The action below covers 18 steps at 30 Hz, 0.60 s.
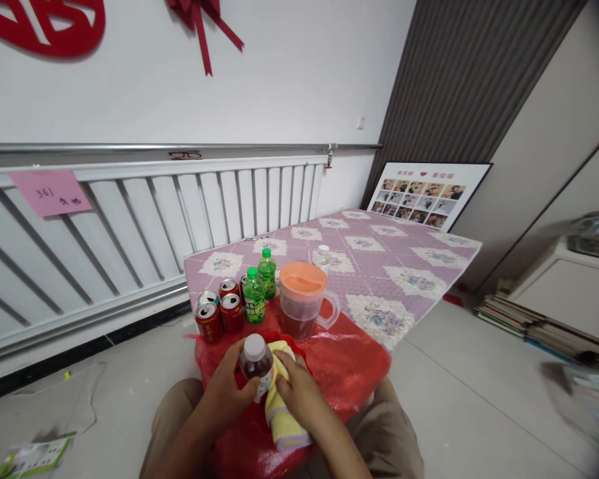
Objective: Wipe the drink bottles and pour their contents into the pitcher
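My left hand (232,384) is closed around a bottle (257,360) of dark liquid with a white cap. A yellow cloth (281,414) is gripped in my right hand (298,389), pressed against the bottle's right side. Both are held over a red plastic sheet (347,372). Just beyond stands a clear pitcher (299,319) with an orange lid. To its left are two green-capped bottles (254,299) and several opened drink cans (209,324). A small clear bottle (323,256) with a white cap stands behind the pitcher.
A purple patterned cloth (379,266) covers the table beyond. A white radiator (180,219) runs along the wall, with a pink note (51,193) on it. A photo board (424,193) leans at the far end. Stacked flat items (539,336) lie on the right.
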{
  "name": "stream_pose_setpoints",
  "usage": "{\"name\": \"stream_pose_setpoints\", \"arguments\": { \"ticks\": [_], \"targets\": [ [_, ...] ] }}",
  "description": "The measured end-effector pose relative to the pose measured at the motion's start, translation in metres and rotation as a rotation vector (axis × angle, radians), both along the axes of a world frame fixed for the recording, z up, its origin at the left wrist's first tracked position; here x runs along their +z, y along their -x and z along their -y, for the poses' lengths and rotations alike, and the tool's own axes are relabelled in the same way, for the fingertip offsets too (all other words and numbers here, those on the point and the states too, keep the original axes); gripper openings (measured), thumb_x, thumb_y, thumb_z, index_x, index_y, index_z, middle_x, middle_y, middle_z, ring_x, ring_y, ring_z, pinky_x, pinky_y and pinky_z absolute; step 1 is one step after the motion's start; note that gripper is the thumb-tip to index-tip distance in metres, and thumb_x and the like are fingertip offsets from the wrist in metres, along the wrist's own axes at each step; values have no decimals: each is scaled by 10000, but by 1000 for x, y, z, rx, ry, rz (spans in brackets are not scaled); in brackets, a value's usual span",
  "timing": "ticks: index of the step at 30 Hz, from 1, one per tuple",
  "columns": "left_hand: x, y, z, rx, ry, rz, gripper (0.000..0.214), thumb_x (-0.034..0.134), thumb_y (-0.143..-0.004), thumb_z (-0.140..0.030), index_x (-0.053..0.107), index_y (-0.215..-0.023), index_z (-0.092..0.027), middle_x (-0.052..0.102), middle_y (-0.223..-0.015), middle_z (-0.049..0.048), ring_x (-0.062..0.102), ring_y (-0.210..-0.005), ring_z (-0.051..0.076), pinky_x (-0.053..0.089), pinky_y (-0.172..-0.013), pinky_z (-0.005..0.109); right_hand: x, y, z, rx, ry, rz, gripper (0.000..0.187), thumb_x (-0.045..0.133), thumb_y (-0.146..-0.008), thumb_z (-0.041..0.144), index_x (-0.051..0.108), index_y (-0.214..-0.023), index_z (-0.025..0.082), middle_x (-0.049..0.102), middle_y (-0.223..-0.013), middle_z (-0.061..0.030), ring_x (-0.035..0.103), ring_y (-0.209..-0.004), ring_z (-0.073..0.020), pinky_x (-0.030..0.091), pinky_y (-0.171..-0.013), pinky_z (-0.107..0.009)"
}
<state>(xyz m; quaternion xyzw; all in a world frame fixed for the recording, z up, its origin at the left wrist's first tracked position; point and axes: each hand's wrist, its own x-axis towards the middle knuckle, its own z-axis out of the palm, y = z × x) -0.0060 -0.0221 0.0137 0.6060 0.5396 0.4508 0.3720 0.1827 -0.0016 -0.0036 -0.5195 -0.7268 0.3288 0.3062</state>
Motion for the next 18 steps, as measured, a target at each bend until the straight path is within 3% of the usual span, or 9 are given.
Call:
{"name": "stream_pose_setpoints", "arguments": {
  "ticks": [7,12,15,18],
  "targets": [
    [-1,-11,-1,176,-95,-150,542,723,-653,-226,601,-1178,-179,603,-1122,102,576,-1084,319,473,-981,499,7,0,7,-46,-48,-17,517,486,-817,80,563,-1309,218,564,-1281,-109,591,-1177,-208,446,-1029,-339],
    [2,5,-6,-6,-40,15,664,741,-679,-234,491,-1292,-183,547,-1321,133,539,-1208,320,429,-1043,478,33,-1,17,-42,-131,-36,519,458,-859,121,511,-1365,221,469,-1376,-124,491,-1296,-222,401,-1087,-367],
    [9,14,-8,-123,38,87,608,708,-702,-178,483,-1266,-183,603,-1262,121,591,-1142,293,466,-1001,446,49,1,20,-21,-171,-49,521,463,-870,139,499,-1375,260,390,-1448,-103,426,-1353,-234,379,-1108,-387],
    [17,17,-10,-221,76,83,562,681,-721,-141,494,-1248,-193,626,-1232,103,610,-1098,273,480,-977,427,60,4,17,10,-164,-42,536,479,-854,123,505,-1369,268,361,-1472,-91,454,-1327,-232,389,-1098,-379]
  ]
}}
